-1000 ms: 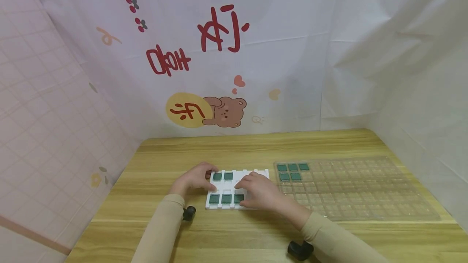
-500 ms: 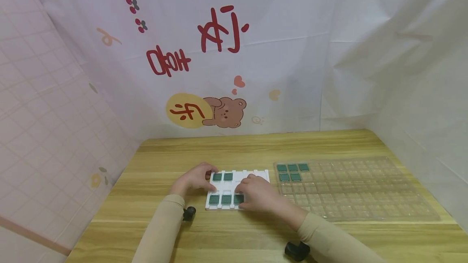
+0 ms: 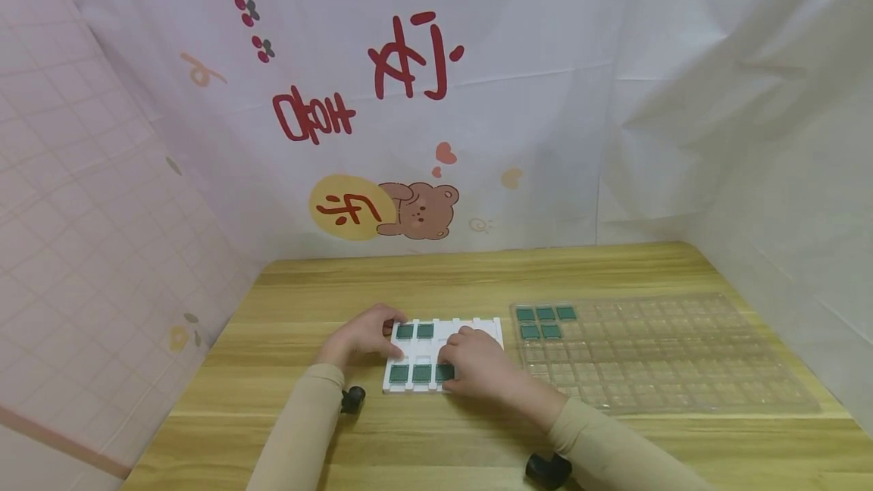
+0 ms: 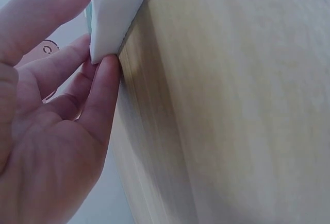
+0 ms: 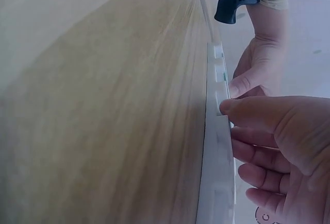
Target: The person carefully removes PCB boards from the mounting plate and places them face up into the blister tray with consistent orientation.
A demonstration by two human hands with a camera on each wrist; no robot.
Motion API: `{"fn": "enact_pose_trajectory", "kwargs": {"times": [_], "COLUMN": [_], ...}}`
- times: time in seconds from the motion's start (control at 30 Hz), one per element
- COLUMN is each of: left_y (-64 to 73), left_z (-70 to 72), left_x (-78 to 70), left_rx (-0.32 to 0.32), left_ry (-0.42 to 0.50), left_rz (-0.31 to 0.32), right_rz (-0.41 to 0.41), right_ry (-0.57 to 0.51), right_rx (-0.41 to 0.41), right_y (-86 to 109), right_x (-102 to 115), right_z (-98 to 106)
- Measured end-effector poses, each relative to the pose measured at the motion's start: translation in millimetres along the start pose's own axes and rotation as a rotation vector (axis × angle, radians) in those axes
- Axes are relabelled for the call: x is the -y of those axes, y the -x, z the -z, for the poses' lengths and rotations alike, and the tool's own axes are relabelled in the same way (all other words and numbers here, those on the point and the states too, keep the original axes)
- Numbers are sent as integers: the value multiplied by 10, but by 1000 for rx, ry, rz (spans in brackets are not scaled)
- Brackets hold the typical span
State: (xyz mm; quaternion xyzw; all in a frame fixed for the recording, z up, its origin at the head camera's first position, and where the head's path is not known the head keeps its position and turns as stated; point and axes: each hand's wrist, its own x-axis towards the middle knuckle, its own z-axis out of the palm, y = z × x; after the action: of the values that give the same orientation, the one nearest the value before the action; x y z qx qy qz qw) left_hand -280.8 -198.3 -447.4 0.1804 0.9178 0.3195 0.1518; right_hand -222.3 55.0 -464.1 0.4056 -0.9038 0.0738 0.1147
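A white slotted tray (image 3: 446, 326) lies on the wooden table, with green square chips in its far and near rows. My left hand (image 3: 364, 333) grips its left end; in the left wrist view the thumb (image 4: 56, 5) and fingertips meet the tray's corner (image 4: 116, 15). Over the right part of the tray, my right hand (image 3: 484, 366) pinches a green chip (image 3: 445, 372) at the third slot of the near row, thumb at the near edge and index finger at the far one. The right wrist view has that thumb (image 5: 252, 112) against the tray's side (image 5: 216, 172).
To the right lies a large clear blister tray (image 3: 648, 354), with several green chips (image 3: 546, 313) in its far left pockets. Black wrist-camera mounts (image 3: 353, 399) hang under both wrists. A printed white cloth (image 3: 546, 97) stands behind the wooden table (image 3: 423, 445).
The right forearm and its wrist mount shift slightly left, while the fingers stay at the same near-row slot. The left hand and the white tray keep their places.
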Motion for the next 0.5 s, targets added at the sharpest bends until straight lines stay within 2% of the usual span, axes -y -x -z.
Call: {"fn": "enact_pose_trajectory", "kwargs": {"times": [0.2, 0.5], "left_y": [-9, -18], "left_z": [-6, -14], "left_x": [17, 24], "left_rx": [-1, -4], "left_ry": [10, 15], "left_rz": [23, 28], "right_rz": [-2, -13], "right_ry": [29, 6], "right_rx": [-13, -19], "right_y": [-12, -16], "right_x": [20, 20], "right_z": [6, -3]}}
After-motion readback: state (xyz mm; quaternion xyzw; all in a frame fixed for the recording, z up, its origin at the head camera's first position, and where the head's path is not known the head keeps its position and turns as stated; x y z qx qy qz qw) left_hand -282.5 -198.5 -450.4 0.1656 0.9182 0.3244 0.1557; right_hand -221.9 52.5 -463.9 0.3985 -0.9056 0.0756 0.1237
